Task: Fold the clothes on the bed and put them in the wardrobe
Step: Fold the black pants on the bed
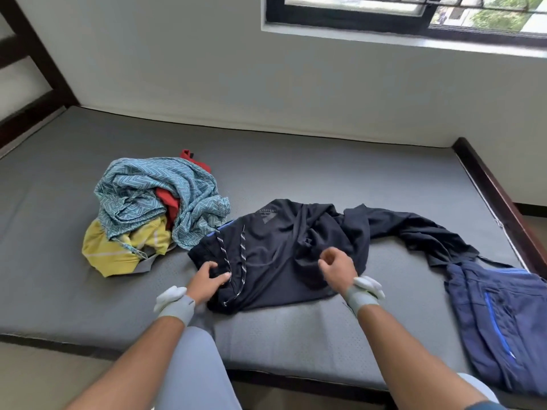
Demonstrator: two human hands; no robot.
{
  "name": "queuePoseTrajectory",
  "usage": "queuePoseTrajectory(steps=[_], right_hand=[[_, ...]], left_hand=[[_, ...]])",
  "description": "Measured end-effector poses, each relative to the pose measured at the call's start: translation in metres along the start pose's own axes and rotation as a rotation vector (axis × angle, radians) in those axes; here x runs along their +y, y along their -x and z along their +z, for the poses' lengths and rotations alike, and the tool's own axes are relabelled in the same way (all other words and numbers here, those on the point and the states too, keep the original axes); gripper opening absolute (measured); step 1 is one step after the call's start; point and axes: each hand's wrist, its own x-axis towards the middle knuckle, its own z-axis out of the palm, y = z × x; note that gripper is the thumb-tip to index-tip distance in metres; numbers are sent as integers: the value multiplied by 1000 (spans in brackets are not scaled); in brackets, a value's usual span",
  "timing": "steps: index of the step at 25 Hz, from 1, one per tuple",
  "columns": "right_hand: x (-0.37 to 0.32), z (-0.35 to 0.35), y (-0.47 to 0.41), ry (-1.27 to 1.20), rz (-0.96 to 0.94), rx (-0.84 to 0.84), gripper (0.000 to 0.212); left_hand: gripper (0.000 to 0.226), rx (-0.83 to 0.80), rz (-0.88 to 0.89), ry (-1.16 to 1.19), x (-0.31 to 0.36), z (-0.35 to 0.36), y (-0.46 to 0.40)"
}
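Head view. Grey mattress (325, 179) fills mid-frame, dark wooden bed frame (500, 196) along its right edge. At centre lies a black drawstring garment with a dark logo (278, 250), crumpled, one long part trailing right. Left hand (208, 281) pinches its near-left edge, fingers curled into the cloth beside the speckled drawstring (242, 255). Right hand (337, 266) hovers over the garment's middle, fingers curled; whether it holds cloth cannot be told. Left of centre, a heap: teal zigzag-patterned cloth (165, 196) over red fabric (168, 199) and a yellow garment (118, 250). Lower right, navy trousers with blue zip trim (500, 315). Window (414, 16) upper right.
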Motion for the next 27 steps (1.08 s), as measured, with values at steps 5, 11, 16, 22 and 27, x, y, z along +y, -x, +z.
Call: queuePoseTrajectory(steps=[5,11,16,22,27], right_hand=[[-36,38,-43,28,46,-113,52],[-20,65,-68,48,205,-114,56],[-29,36,-70,-272,53,206,39],[-49,-28,-52,-709,-50,165,20],[-24,-51,-18,-698,106,151,24]], left_hand=[[110,159,-255,242,-5,27,-14],[84,218,-479,446,-21,37,-36],[58,78,-497,737,-17,36,-46],[33,-5,-339,968,27,-10,-39],[27,12,-297,907,52,-36,-23]])
